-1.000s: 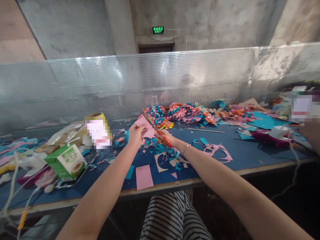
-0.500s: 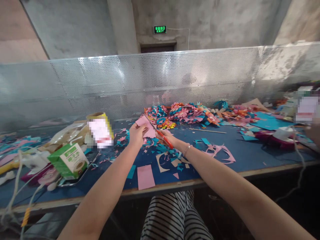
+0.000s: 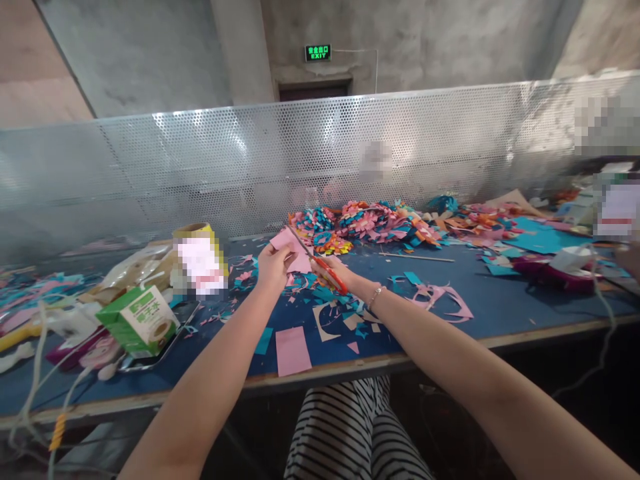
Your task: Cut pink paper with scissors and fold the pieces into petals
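Note:
My left hand [image 3: 273, 265] is closed on a small pink paper piece [image 3: 286, 243], held up over the blue table [image 3: 490, 307]. My right hand [image 3: 334, 270] grips red-handled scissors [image 3: 320, 261], whose blades run up and left across the pink paper. Both hands meet above a scatter of blue, pink and tan paper scraps [image 3: 340, 313]. A flat pink paper rectangle [image 3: 291, 350] lies near the table's front edge, just below my hands.
A heap of colourful folded paper flowers [image 3: 370, 223] sits behind my hands along a perforated metal screen [image 3: 250, 167]. At left stand a green carton [image 3: 137, 320], a yellow tape roll [image 3: 193, 233], bags and cables. More paper and a person's hand lie far right.
My hands and the scissors stay in almost the same place on the pink paper. The view has shifted slightly.

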Available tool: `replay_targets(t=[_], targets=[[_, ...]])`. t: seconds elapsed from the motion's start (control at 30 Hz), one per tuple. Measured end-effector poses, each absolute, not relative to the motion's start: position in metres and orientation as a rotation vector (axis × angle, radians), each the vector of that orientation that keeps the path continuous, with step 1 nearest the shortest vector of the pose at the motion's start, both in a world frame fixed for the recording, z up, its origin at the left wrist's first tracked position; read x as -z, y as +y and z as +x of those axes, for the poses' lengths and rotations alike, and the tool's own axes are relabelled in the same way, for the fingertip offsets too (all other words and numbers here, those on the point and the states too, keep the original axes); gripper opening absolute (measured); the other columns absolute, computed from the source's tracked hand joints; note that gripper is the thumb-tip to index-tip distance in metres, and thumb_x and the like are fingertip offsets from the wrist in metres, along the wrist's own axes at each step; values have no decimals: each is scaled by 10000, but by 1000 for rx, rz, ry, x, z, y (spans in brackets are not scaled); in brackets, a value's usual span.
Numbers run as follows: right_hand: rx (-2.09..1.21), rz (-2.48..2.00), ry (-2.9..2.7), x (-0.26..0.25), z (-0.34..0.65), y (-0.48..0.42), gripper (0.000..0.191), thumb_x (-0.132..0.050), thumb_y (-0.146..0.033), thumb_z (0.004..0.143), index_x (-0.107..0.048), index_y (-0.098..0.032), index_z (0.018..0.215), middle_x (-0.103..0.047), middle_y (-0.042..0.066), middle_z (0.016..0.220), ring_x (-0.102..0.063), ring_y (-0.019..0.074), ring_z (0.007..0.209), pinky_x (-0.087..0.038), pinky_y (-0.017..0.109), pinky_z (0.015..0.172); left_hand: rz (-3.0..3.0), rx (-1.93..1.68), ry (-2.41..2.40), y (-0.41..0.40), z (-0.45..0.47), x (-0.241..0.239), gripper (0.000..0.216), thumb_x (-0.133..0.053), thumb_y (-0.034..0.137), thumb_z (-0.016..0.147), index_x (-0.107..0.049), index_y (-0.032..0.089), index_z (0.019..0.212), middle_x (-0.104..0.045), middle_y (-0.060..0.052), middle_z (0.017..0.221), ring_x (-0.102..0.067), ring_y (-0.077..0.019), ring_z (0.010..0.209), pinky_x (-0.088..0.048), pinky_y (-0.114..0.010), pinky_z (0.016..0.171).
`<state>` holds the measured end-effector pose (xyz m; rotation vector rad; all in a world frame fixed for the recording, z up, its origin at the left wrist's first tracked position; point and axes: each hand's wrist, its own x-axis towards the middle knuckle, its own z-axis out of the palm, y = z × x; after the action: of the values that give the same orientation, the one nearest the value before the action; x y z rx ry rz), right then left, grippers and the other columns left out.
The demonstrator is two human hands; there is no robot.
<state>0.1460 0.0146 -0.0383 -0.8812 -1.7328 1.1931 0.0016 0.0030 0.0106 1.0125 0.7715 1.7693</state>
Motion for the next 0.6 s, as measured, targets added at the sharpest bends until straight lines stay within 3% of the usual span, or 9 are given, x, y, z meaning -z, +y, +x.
replay_targets(t=[0.37,0.6], targets=[[-941,-1034,-1835,27,144,0,448,-447,-633,742,-445,-196,646,-401,-47,427,-379,73,320,-324,206,327,957,-1753,753,3,0,-13,200,-716,93,539,-585,141,681,-617,14,632,-589,-83,567,-517,-252,656],[-872,-1064,-1847,30,139,0,357,-433,-527,792,-487,-179,732,-393,-56,435,-385,70,341,-314,187,339,889,-1740,698,3,-1,-15,162,-681,55,568,-586,129,677,-621,11,607,-590,-71,540,-514,-212,619]])
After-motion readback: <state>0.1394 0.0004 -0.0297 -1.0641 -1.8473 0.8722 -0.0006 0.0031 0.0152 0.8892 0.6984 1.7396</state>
